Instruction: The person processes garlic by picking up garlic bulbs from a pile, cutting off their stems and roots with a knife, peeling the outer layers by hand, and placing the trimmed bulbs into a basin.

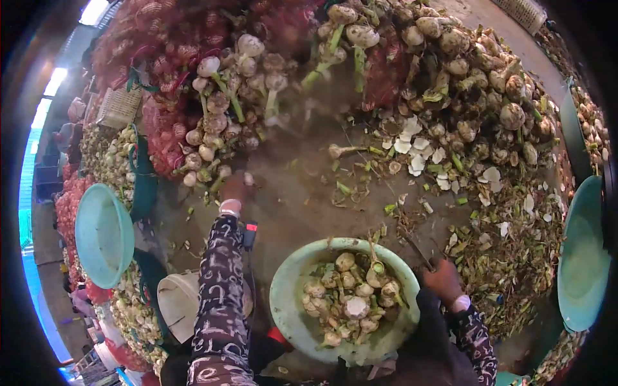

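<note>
My left hand [235, 188] reaches forward to the near edge of a heap of garlic bulbs with stalks [215, 122]. Its fingers are smeared and partly hidden, so I cannot make out whether they hold a bulb. Low on the right, my right hand [443, 282] is closed around the handle of a thin, dark-bladed knife [420, 253], its blade slanting up and left. Between my forearms stands a pale green basin [283, 289] partly filled with trimmed garlic bulbs [356, 307]. The knife is just beyond the basin's right rim.
Cut stalks and peelings [502, 257] litter the floor on the right, below a large pile of garlic [489, 83]. Red mesh sacks [167, 38] rise at the back left. A turquoise basin [103, 235] and a white bucket [177, 302] stand left; another basin [582, 257] is far right.
</note>
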`<state>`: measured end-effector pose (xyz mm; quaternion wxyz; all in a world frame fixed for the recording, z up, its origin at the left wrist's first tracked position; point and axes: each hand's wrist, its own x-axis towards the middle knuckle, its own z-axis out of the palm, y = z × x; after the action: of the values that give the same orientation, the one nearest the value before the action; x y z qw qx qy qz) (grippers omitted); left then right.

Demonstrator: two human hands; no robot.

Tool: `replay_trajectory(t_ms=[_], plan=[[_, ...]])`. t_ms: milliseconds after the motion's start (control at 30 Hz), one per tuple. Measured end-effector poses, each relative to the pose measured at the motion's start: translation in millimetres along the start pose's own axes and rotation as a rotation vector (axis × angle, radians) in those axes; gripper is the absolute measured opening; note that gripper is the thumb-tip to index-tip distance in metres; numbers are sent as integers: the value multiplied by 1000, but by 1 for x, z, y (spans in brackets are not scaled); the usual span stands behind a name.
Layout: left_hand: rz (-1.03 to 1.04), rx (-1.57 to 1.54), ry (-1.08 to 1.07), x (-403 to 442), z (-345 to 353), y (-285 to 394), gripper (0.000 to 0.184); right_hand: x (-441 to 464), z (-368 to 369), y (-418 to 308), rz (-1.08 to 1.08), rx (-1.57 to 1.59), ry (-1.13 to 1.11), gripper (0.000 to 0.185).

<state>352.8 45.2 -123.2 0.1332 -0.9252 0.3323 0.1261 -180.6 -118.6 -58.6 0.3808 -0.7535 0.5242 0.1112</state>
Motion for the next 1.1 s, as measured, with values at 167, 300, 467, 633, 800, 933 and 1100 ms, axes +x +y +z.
replay_trajectory(t_ms=[167,300,467,633,800,933,1100], plan=[[265,-684,137,-75,-14,70,51,4,-9,-11,-282,105,130,33],[406,-1550,-491,-157,-65,150,45,-3,-37,-64,-310,234,47,36],[823,-1127,-422,-194,-81,206,47,-25,-66,-95,-472,122,47,34],[560,-1634,-669,-230,-77,225,30,-24,-64,-81,-610,113,114,32],[604,-2021,-728,-240,-47,238,30,-32,-66,-64,-602,105,113,34],[376,-1914,-833,-232,4,234,32,-27,-59,-50,-619,116,181,33],[686,-1455,-436,-269,-89,257,40,13,-33,-6,-569,-141,171,30]])
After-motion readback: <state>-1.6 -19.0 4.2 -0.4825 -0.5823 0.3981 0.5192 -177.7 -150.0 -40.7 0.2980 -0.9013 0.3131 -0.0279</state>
